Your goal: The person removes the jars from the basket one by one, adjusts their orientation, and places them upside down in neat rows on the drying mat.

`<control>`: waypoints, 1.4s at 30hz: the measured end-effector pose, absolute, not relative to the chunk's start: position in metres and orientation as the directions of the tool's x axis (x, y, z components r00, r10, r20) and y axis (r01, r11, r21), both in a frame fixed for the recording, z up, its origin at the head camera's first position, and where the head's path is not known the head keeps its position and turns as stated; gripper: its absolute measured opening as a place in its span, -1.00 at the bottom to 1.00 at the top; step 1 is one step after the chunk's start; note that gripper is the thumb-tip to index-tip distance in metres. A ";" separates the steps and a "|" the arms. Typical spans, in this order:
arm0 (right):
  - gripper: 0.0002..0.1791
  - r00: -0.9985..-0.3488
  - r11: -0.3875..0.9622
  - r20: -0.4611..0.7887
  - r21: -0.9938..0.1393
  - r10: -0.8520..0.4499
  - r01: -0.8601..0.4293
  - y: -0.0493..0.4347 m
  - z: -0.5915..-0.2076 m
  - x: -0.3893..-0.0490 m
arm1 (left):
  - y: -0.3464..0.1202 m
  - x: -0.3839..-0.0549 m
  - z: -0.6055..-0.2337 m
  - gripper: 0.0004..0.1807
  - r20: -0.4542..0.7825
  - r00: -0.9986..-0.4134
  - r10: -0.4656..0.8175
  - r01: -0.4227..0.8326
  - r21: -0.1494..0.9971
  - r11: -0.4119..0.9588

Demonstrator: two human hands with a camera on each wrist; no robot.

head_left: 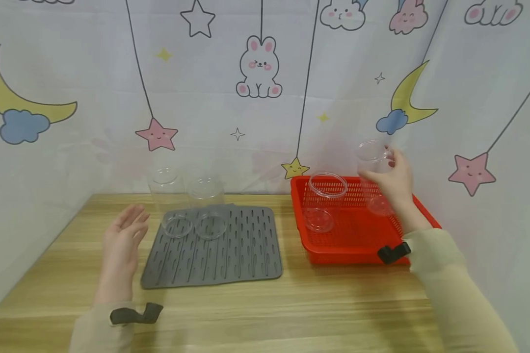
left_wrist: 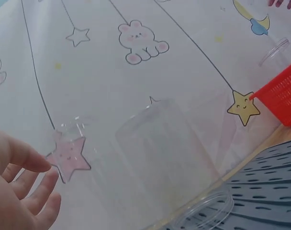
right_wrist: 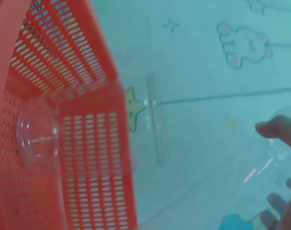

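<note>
My right hand (head_left: 395,179) grips a clear plastic cup (head_left: 373,164) near its top, over the right part of the red basket (head_left: 306,242). A second clear cup (head_left: 328,195) stands inside the basket on the left, its wide rim upward. Two more clear cups, the left cup (head_left: 165,189) and the right cup (head_left: 206,193), stand side by side on the grey drying mat (head_left: 251,250). To the left of them my left hand (head_left: 123,235) is raised, fingers loosely bent and holding nothing. In the left wrist view, those fingers (left_wrist: 40,191) are close beside the left cup.
The mat and basket lie on a wooden table (head_left: 247,314), with a strip of tabletop between them. A white curtain (head_left: 225,113) printed with stars, moons and rabbits hangs right behind. Dark straps circle both wrists over the light sleeves.
</note>
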State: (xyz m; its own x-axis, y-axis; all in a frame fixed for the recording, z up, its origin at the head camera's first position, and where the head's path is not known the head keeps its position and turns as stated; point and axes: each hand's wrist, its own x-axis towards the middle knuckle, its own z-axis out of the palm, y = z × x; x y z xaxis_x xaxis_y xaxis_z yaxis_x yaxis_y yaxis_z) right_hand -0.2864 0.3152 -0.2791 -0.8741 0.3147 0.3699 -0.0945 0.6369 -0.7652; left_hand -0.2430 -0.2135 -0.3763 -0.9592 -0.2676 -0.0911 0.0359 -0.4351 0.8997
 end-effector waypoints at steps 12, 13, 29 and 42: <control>-0.10 -0.777 0.747 0.595 -0.608 0.206 -0.267 0.244 -0.259 -0.259 | -0.163 -0.225 -0.331 -0.63 0.246 -0.948 -0.200 0.296 0.914 -0.278; -0.10 -0.782 0.753 0.594 -0.597 0.185 -0.275 0.238 -0.258 -0.256 | -0.159 -0.223 -0.327 -0.62 0.264 -0.948 -0.178 0.304 0.917 -0.259; -0.07 -0.779 0.785 0.611 -0.409 -0.143 -0.465 0.155 -0.284 -0.220 | -0.091 -0.215 -0.322 -0.08 0.334 -0.920 0.205 0.318 0.942 -0.105; -0.05 -0.787 0.848 0.554 -0.249 -0.271 -0.468 0.126 -0.309 -0.215 | -0.068 -0.215 -0.336 0.04 0.281 -0.898 0.339 0.263 0.960 -0.099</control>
